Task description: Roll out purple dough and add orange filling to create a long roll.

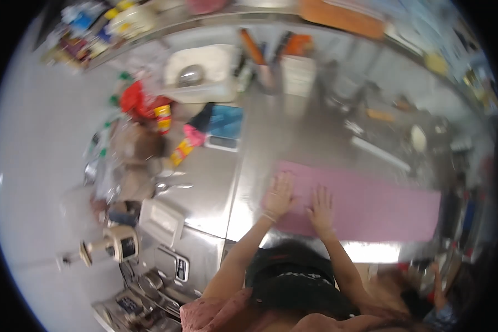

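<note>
A long pink mat (pixel 379 210) lies on the steel worktop (pixel 243 188) in front of me. My left hand (pixel 278 196) rests palm down near the mat's left end, fingers stretched out and slightly apart. Just right of it, my right hand (pixel 321 207) lies flat on the same mat with fingers spread. Neither hand holds anything. Behind the mat is a long pale strip (pixel 379 152), blurred.
Left are a white tray (pixel 161 221), spoon (pixel 177 186), blue-topped flat device (pixel 224 127), bags (pixel 138 141) and beige appliance (pixel 122 243). A white bin (pixel 199 58) and utensils (pixel 254 47) stand behind, below a shelf (pixel 343 19). Another person's arm (pixel 438 288) shows lower right.
</note>
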A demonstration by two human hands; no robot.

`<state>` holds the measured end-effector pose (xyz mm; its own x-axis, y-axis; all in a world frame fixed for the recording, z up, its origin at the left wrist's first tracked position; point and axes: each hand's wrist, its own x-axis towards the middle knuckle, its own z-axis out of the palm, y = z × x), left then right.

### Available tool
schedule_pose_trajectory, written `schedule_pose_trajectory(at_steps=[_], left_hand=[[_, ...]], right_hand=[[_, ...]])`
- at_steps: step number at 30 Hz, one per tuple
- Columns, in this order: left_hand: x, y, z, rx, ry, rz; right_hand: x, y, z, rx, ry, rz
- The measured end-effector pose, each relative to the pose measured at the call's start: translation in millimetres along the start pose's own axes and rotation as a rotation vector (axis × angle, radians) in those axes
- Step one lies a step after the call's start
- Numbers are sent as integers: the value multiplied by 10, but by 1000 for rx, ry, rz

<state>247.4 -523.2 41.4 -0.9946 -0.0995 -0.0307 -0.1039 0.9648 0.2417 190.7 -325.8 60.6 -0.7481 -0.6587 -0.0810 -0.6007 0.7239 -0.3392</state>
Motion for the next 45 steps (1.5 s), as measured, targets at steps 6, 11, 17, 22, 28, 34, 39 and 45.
schedule_pose_trajectory(at_steps=[6,11,17,22,28,34,39,45], left_hand=[[-193,39,-96,-44,110,-101],[-240,99,-142,-60,72,-157],[-351,-148,-13,-229,65,-105],[-57,-519,-556,-398,128,-306],[325,-701,-1541,-421,295,-105],[230,-751,-1867,-535,467,54],[123,-829,-1833,-629,492,24],[420,-523,-2022,-907,545,115]], right_hand=[[-159,-19,-3,-114,97,-137],[-101,-167,-172,-66,40,-80],[-47,-27,-136,-12,-15,-12],[622,180,-1264,105,596,-59],[1525,-522,-4062,-358,1226,-443],[2371,-1257,-5602,-538,1312,-549],[2689,-1213,-5774,-650,1205,-539],[2425,-1429,-5912,-507,1397,-684]])
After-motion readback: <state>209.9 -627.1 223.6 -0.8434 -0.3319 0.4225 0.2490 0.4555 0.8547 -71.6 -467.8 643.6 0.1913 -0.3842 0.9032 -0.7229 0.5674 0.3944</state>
